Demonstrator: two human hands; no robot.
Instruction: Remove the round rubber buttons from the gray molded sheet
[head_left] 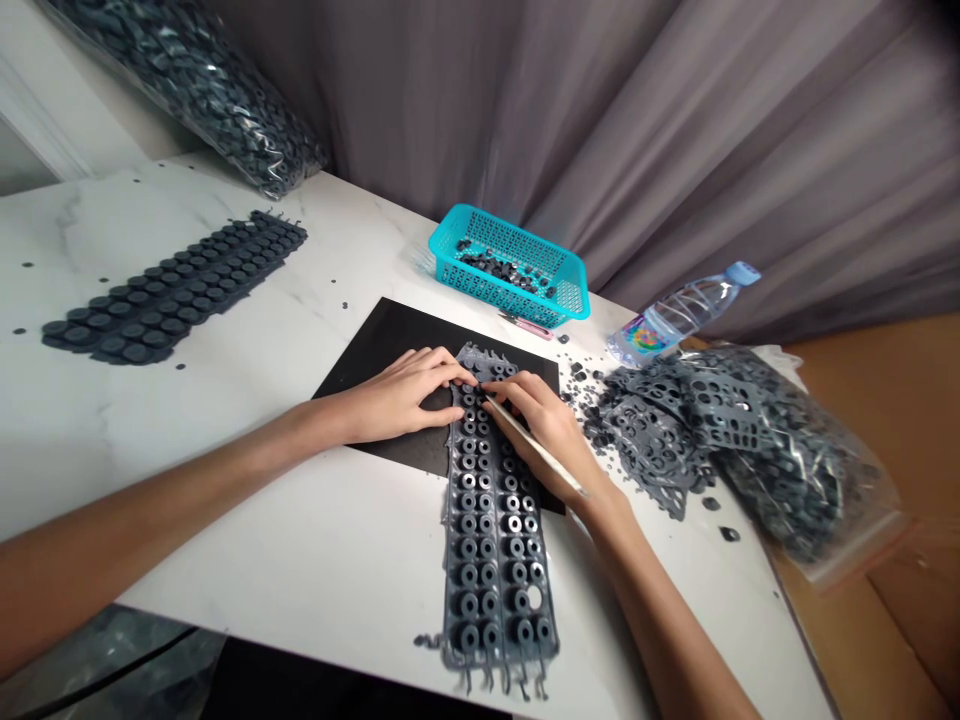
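Observation:
A long grey rubber sheet of moulded rings point(495, 540) lies lengthwise in front of me, its far end on a black mat point(390, 335). My left hand point(409, 392) rests on the sheet's far left edge with fingers pressed together against it. My right hand point(544, 425) is closed on a thin pale stick-like tool point(532, 445), whose tip touches the sheet near the left fingertips. One ring hole near the sheet's near end shows white table through it.
A turquoise basket point(510, 262) with loose grey rings stands behind the mat. A second ring sheet point(176, 290) lies at left. Emptied sheets point(660, 420), a plastic bag of scrap point(802, 470) and a water bottle point(679, 312) lie at right; another bag point(195, 80) at back left.

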